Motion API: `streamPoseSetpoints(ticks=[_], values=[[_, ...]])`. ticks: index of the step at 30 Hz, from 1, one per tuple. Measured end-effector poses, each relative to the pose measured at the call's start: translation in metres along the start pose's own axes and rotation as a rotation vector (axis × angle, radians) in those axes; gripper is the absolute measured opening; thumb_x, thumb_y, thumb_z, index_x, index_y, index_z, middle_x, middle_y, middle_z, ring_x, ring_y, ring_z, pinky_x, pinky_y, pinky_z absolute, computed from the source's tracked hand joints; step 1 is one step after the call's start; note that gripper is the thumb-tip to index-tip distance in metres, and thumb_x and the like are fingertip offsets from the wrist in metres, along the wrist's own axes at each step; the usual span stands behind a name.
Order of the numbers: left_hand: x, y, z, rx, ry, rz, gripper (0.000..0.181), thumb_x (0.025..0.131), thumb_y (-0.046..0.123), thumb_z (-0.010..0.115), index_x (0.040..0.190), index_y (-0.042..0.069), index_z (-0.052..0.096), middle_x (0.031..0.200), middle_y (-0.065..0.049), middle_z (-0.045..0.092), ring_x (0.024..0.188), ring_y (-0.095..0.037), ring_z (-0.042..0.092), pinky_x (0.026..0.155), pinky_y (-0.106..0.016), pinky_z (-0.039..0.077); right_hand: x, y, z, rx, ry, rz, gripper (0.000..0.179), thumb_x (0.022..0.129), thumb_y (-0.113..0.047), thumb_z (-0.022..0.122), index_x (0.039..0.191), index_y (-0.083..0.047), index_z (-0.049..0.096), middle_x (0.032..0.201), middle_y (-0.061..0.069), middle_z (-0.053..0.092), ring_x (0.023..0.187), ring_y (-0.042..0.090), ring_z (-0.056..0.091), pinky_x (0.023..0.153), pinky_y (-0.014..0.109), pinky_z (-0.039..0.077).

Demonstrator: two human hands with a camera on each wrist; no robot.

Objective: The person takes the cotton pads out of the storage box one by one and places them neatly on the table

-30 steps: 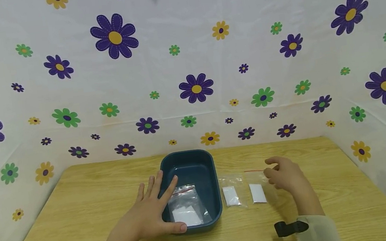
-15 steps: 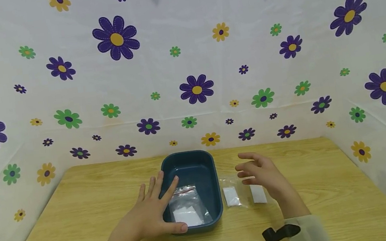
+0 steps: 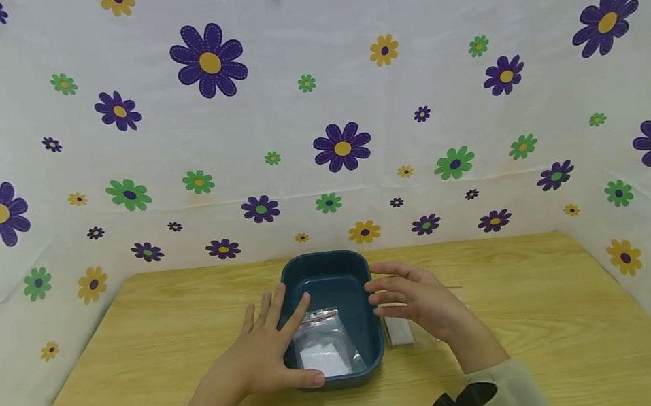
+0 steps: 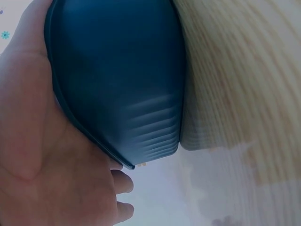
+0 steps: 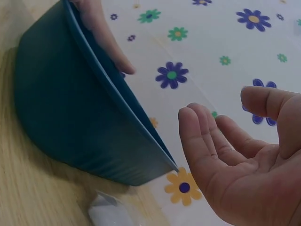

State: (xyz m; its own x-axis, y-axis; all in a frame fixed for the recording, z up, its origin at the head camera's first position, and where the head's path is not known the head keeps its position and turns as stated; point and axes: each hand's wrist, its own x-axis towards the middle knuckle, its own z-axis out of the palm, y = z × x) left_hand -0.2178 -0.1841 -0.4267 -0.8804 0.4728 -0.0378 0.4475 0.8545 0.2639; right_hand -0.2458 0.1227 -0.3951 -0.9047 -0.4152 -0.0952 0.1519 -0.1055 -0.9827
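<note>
A deep blue plastic tub (image 3: 339,381) stands on the table with clear zip bags (image 3: 327,343) inside, white cards showing through. My left hand (image 3: 262,359) rests with spread fingers on the tub's left rim, its thumb reaching over the near end. In the left wrist view the palm lies along the rim. My right hand (image 3: 421,300) hovers beside the tub's right rim, fingers extended and slightly bent, holding nothing. Under and beside it lies a clear bag with a white card (image 3: 400,332), partly covered by the hand. The right wrist view shows the fingertips near the rim.
Another clear bag with a red seal line (image 3: 455,289) lies to the right, mostly hidden by the right hand. The wooden table (image 3: 190,303) ends at a white flowered cloth (image 3: 285,133) hanging behind and on both sides.
My right hand has moved left from the bag at the right, over the bags, to the tub's right rim. The left hand stays on the tub. The head view has shifted slightly.
</note>
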Motion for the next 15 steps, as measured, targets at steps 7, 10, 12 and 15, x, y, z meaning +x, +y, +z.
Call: streamPoseSetpoints(ticks=[7, 10, 12, 15], values=[[-0.001, 0.0, -0.001, 0.038, 0.0, 0.002, 0.122, 0.068, 0.091, 0.055, 0.162, 0.027, 0.01, 0.166, -0.02, -0.006, 0.151, -0.045, -0.008, 0.118, -0.066, -0.003, 0.009, -0.002, 0.018, -0.074, -0.084, 0.02, 0.047, 0.103, -0.021, 0.055, 0.145, -0.002, 0.045, 0.127, 0.015, 0.065, 0.117, 0.033, 0.064, 0.096, 0.04, 0.055], [0.0, -0.001, 0.0, 0.044, -0.001, -0.003, 0.123, 0.067, 0.093, 0.054, 0.162, 0.028, 0.009, 0.167, -0.02, -0.007, 0.151, -0.044, -0.009, 0.118, -0.066, -0.004, 0.013, -0.002, 0.024, -0.109, -0.121, 0.029, 0.047, 0.102, -0.02, 0.056, 0.144, -0.002, 0.046, 0.128, 0.017, 0.063, 0.118, 0.035, 0.062, 0.097, 0.041, 0.054], [0.0, -0.001, 0.001, 0.037, 0.001, -0.001, 0.123, 0.067, 0.093, 0.053, 0.162, 0.028, 0.01, 0.167, -0.019, -0.008, 0.151, -0.044, -0.009, 0.118, -0.066, -0.005, 0.015, -0.002, 0.027, -0.135, -0.142, 0.034, 0.047, 0.103, -0.02, 0.055, 0.145, -0.002, 0.046, 0.13, 0.018, 0.062, 0.117, 0.034, 0.063, 0.097, 0.041, 0.054], [0.0, -0.002, 0.003, 0.022, 0.006, 0.002, 0.124, 0.067, 0.093, 0.054, 0.162, 0.028, 0.009, 0.166, -0.019, -0.008, 0.151, -0.044, -0.01, 0.118, -0.066, -0.005, 0.019, -0.001, 0.031, -0.157, -0.161, 0.049, 0.047, 0.103, -0.02, 0.055, 0.145, -0.002, 0.046, 0.13, 0.019, 0.062, 0.114, 0.029, 0.065, 0.098, 0.041, 0.054]])
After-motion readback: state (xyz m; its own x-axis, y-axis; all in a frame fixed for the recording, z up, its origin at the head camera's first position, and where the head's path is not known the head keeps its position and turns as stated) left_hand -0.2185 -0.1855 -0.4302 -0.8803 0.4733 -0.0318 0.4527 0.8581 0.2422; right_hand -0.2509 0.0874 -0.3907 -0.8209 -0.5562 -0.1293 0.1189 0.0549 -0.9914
